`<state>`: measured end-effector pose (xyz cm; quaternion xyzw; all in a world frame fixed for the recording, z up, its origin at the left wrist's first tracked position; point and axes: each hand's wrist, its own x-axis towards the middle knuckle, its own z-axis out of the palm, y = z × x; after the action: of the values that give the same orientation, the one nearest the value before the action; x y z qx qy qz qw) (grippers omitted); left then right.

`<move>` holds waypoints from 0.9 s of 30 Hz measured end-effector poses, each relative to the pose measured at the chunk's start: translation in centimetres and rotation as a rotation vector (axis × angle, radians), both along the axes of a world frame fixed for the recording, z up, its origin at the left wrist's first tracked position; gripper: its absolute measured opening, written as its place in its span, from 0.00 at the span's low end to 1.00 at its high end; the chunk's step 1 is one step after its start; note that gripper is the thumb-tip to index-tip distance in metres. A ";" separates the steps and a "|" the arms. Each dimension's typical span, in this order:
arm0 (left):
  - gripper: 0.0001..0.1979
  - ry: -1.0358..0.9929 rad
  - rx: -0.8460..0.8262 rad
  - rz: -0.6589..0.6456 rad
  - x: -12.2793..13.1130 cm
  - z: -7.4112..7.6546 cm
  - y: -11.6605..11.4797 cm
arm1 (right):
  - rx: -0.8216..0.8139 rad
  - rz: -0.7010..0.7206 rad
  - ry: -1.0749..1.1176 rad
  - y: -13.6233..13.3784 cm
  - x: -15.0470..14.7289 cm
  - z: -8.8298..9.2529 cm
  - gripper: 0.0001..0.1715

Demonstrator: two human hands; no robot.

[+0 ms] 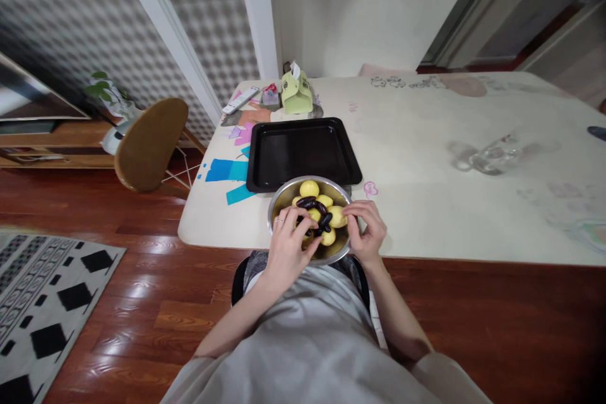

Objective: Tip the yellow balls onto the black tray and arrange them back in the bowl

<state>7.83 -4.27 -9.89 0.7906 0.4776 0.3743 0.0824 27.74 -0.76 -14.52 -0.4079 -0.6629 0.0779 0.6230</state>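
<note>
A round metal bowl stands at the table's near edge, holding several yellow lemons and several glossy, elongated, purple-black pieces whose kind I cannot tell. Over the bowl's left side is my left hand, wearing a ring, its fingers curled down among the contents. Something dark shows between its thumb and fingertips, mostly hidden. At the right rim, my right hand pinches the end of a lemon that lies in the bowl. Directly behind the bowl is a black rectangular baking tray.
On the white table, a green tissue box, a small box with a red top and a white remote sit behind the tray. A clear glass vessel is to the right. A wooden chair stands left.
</note>
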 end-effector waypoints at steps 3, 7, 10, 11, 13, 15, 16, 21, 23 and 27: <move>0.11 0.019 0.008 0.012 0.0 0.0 0.0 | 0.000 -0.002 -0.003 0.0 0.0 0.1 0.09; 0.12 0.041 0.027 0.030 0.1 -0.1 0.0 | 0.009 0.001 -0.001 0.0 0.0 0.1 0.09; 0.11 0.017 0.038 0.029 -0.1 0.0 0.0 | 0.012 0.003 0.001 0.0 0.0 0.1 0.09; 0.10 -0.005 0.045 0.025 -0.2 0.1 0.0 | 0.010 0.004 0.001 0.0 0.0 0.1 0.08; 0.07 -0.063 0.076 0.011 -0.6 0.4 0.2 | 0.006 0.004 0.002 0.0 0.0 0.1 0.08; 0.05 -0.129 0.140 0.009 -1.2 0.5 0.7 | 0.005 0.004 0.005 0.0 0.0 0.2 0.09; 0.05 -0.160 0.182 0.020 -1.6 0.5 1.0 | 0.006 0.003 0.006 0.0 0.0 0.2 0.09; 0.05 -0.287 0.329 0.113 -3.6 -1.0 2.9 | 0.007 -0.010 -0.006 0.0 0.0 0.1 0.09; 0.04 -0.337 0.346 0.122 -4.2 -1.9 3.5 | 0.008 -0.013 -0.010 0.0 0.0 0.0 0.09; 0.05 -0.443 0.327 0.105 -4.8 -3.5 4.0 | 0.019 -0.019 -0.016 0.0 0.0 0.1 0.09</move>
<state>3.08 -0.22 -13.40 0.6664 0.4214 0.6140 0.0365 27.78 -0.75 -14.44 -0.4086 -0.6647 0.0623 0.6223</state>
